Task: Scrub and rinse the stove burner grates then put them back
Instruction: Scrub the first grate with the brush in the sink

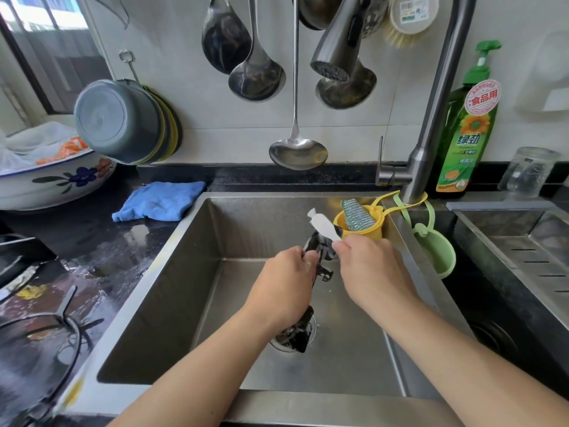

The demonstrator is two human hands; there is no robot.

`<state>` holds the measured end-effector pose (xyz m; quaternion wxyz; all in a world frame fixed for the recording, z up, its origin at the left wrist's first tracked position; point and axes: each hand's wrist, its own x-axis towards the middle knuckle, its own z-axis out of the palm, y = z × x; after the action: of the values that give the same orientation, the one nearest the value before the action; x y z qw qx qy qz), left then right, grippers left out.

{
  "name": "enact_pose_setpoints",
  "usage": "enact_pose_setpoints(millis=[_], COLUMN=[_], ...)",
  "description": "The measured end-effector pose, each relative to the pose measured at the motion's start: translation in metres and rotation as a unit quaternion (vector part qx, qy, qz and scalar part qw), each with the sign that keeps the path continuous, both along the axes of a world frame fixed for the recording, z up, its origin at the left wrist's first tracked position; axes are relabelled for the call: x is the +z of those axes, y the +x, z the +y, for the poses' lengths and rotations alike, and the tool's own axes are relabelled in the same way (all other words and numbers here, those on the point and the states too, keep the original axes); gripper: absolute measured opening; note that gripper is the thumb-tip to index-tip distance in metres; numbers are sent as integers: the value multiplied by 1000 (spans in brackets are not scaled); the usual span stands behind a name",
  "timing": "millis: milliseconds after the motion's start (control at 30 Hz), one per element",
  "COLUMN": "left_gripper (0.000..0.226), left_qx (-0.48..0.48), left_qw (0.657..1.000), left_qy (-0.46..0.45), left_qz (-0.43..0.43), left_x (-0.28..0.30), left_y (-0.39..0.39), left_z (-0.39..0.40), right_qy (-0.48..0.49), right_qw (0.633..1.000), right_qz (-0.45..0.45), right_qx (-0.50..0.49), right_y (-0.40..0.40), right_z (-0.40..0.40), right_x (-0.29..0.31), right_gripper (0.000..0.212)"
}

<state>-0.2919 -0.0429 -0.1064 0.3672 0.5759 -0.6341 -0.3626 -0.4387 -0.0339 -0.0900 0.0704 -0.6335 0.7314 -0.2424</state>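
Over the steel sink (pixel 172 303), my left hand (pixel 286 282) grips a black burner grate (pixel 320 260) and holds it upright on edge; its lower end (pixel 297 332) rests near the drain. My right hand (pixel 369 266) holds a white-handled brush (pixel 323 224) whose handle points up and to the left; its head is against the top of the grate, hidden behind my fingers. A second black grate (pixel 66 322) lies on the wet stove top at the lower left. The tap head (pixel 335 57) hangs above with no water running.
A yellow cup with a steel scourer (pixel 358 217) and a green holder (pixel 437 251) hang at the sink's right rim. A blue cloth (pixel 160 200) lies on the black counter behind the sink. A dish soap bottle (pixel 468 134), ladles (pixel 297 149) and a flowered basin (pixel 55 180) stand around.
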Motion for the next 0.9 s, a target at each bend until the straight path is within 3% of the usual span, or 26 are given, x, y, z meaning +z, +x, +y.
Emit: enact_pose_setpoints(millis=[133,300,400,533,600,667,733,800,900], left_gripper=[33,37,35,31,30,29,27,25,22], left_qx=[8,38,29,-30,-88,-136,-162,-174,-174], left_qw=[1000,997,996,997,996,990,986,983,982], left_qy=[10,28,29,34,24,19,19,27,39], left_qz=[-7,62,83,70,17,-23,-42,-48,-58], left_x=[-2,-7,-4,2,3,1,0,1,4], left_y=[1,15,23,27,27,24,21,21,25], left_z=[-3,-15,-18,-15,-11,-7,-4,-6,-8], right_qy=[31,132,118,45,33,31,9,-18,-48], right_qw=[999,990,993,986,960,940,954,974,980], right_qz=[8,16,-13,-160,-276,-336,-291,-215,-178], right_qx=[20,44,12,-4,20,54,74,73,82], right_y=[-2,-10,-23,-36,-34,-30,-29,-30,-24], right_z=[-3,-2,-3,-6,-5,-2,-3,-3,0], right_x=[-5,-14,-9,-10,-9,-6,-4,-5,-6], right_gripper=[40,39,39,41,40,35,27,30,34])
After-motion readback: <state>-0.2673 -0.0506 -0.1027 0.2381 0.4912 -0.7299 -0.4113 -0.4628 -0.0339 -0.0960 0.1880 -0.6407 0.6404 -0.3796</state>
